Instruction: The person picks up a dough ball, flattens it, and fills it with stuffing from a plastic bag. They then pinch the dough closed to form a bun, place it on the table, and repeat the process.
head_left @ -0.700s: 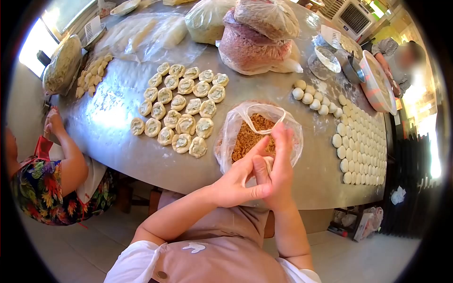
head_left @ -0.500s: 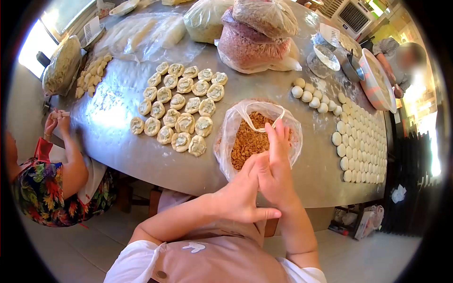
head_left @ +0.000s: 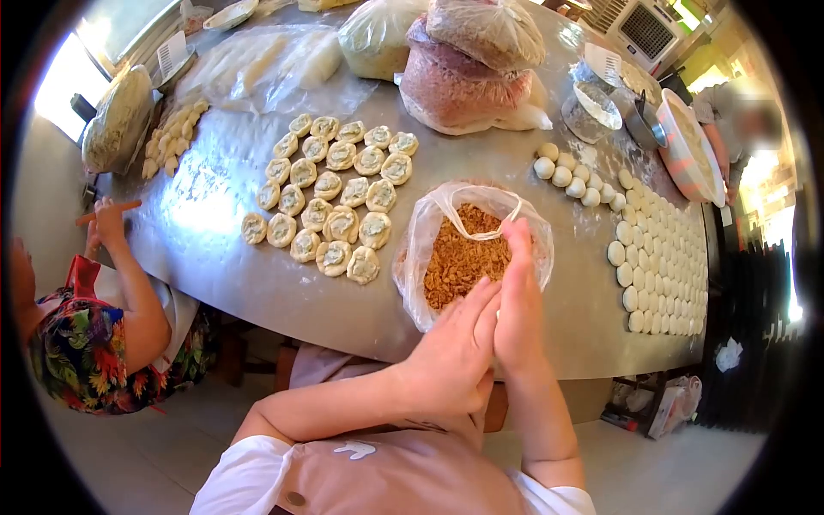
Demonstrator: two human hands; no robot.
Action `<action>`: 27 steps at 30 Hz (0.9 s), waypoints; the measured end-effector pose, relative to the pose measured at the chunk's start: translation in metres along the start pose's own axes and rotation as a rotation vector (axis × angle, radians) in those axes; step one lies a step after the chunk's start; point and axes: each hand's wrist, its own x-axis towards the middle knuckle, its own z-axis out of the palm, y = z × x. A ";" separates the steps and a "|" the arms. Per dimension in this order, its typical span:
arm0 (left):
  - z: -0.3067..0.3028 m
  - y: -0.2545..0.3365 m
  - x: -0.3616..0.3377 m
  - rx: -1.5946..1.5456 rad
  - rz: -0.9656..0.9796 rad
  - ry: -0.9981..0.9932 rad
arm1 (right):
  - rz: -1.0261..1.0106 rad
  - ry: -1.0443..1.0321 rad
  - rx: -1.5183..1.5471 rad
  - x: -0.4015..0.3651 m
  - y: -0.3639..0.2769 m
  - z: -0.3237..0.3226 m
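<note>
My left hand [head_left: 451,356] and my right hand [head_left: 518,300] are pressed palm to palm in front of my body, fingers straight. A pale sliver shows between the palms, too small to name. Just beyond my fingertips stands an open clear plastic bag [head_left: 412,275] of crumbly brown filling [head_left: 463,257], its rim rolled and twisted. Left of the bag lie rows of flat dough rounds [head_left: 341,225] with a pale, greenish-flecked filling on top. To the right are packed rows of small white dough balls [head_left: 657,275] and a looser cluster of balls [head_left: 562,177].
Filled plastic bags [head_left: 468,81] stack at the back of the metal table [head_left: 549,343]. A plastic sheet [head_left: 266,69] covers pale dough. At left, a person in a flowered top [head_left: 94,352] holds a thin stick. Another person stands behind a large basin [head_left: 687,142] at right.
My hands have turned from crossed, with the left thumb sticking out, to flat palm against palm. The person at left has raised their hands, with a stick now showing. The view has shifted slightly.
</note>
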 end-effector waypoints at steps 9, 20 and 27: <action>-0.020 -0.025 0.015 -0.054 -0.056 0.178 | -0.528 -0.090 -0.519 -0.034 -0.014 -0.010; -0.007 -0.020 0.011 -0.104 -0.365 -0.309 | -0.335 0.011 -0.548 -0.043 0.003 -0.046; -0.006 -0.016 0.008 -0.910 -0.413 -0.130 | -0.217 0.427 -0.669 -0.019 0.062 -0.108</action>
